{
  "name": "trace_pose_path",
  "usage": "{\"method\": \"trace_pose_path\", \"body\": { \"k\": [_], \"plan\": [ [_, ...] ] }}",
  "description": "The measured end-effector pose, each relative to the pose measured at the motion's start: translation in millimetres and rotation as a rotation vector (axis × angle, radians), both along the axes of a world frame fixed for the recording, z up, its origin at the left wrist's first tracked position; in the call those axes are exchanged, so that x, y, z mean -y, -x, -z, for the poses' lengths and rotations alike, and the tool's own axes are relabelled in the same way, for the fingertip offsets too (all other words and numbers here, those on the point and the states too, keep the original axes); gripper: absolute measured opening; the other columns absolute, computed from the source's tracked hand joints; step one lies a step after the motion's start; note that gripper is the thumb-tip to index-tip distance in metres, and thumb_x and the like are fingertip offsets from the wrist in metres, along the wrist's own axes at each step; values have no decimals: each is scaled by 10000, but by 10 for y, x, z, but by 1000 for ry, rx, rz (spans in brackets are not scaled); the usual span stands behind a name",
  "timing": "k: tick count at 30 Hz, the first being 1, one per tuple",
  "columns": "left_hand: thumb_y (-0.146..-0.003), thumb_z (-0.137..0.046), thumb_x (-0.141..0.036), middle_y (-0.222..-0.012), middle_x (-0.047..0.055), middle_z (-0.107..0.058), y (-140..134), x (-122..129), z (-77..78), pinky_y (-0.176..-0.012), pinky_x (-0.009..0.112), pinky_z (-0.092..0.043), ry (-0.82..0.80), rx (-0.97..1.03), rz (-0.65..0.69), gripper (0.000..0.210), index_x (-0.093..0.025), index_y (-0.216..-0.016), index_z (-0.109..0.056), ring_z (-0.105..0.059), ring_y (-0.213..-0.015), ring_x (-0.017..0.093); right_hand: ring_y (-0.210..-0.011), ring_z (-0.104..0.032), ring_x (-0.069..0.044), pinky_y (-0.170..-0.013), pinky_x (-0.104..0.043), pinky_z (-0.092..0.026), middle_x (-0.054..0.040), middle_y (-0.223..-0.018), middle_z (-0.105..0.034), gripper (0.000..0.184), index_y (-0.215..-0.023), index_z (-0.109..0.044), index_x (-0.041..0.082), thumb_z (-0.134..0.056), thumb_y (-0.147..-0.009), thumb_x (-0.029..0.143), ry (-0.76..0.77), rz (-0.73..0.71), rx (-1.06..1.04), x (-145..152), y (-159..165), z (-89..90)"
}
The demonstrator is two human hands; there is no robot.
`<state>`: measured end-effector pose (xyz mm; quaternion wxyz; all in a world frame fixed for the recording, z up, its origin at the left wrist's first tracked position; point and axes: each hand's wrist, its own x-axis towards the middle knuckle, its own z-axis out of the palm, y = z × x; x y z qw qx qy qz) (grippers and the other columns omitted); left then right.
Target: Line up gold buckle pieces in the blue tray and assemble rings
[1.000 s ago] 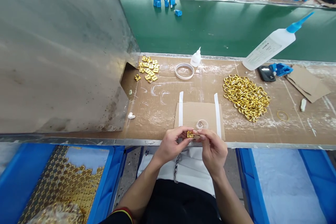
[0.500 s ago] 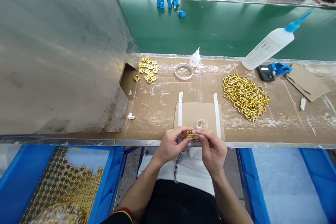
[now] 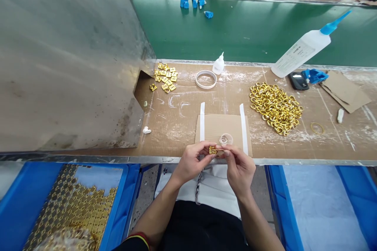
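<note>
Between thumb and fingers, my left hand grips a small gold square metal piece at the front edge of the bench. My right hand is closed in a pinch on a thin stick, whose tip meets the gold piece. Just beyond the fingers, a small clear round dish sits on a cardboard sheet held down by two white tape strips. A heap of gold rings lies to the right. Several gold square pieces are grouped at the left.
A metal housing blocks the left side. Behind stand a small white bottle, a tape roll and a large glue bottle. A green conveyor belt carries blue pieces. Blue trays flank my lap.
The blue pieces on the belt have shifted slightly right. Both hands stay almost in place, the stick still at the gold piece.
</note>
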<state>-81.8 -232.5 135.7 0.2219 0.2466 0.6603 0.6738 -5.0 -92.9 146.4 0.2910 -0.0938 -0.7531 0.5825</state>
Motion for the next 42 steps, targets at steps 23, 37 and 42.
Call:
{"method": "trace_pose_path", "body": {
  "k": [23, 37, 42],
  "plan": [
    [-919, -702, -294, -937, 94, -784, 3, 38, 19, -731, 276, -586, 67, 1, -29, 262, -152, -1133, -756, -739, -815, 201, -796, -743, -206, -662, -333, -630, -62, -947, -790, 148, -1002, -778, 237, -632, -1010, 256, -77, 204, 7, -214, -27, 5],
    [-801, -832, -374, -865, 42, -644, -128, 236, -8, -722, 245, -519, -131, 184, -181, 305, -155, -1007, -777, -600, -764, 141, -1072, -693, -251, -846, -389, -582, -140, -1223, -693, 370, -1304, -624, 207, -605, -1002, 421, -151, 271, -74, -494, 74, -86],
    [-786, -858, -411, -1062, 122, -750, -339, 764, -143, -895, 339, -581, -157, 270, -274, 329, -171, -1001, -793, -715, -997, 240, -778, -720, -216, -680, -334, -564, -75, -917, -764, 237, -1038, -715, 219, -568, -1005, 402, -514, -169, 17, -292, 600, -708]
  ]
}}
